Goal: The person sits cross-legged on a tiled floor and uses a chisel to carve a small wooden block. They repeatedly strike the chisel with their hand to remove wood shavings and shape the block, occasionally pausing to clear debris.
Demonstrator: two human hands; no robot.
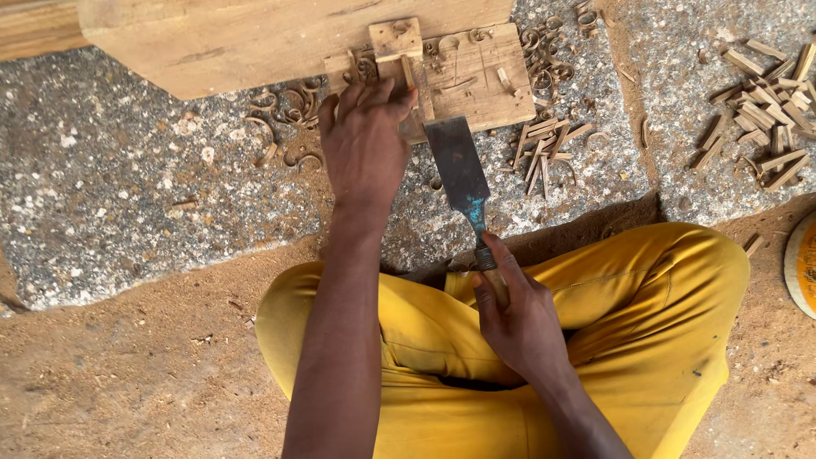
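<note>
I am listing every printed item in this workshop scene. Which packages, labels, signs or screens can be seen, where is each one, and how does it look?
Round container or lid: at the right edge, on the sandy ground beside the yellow trousers; cut off by the frame; pale rim, yellow-orange face, possibly a label.
No other package, sign or screen shows.

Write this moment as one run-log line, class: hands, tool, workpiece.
left hand: pressing small wood piece on board | right hand: gripping chisel, blade at the piece | shavings around
</note>
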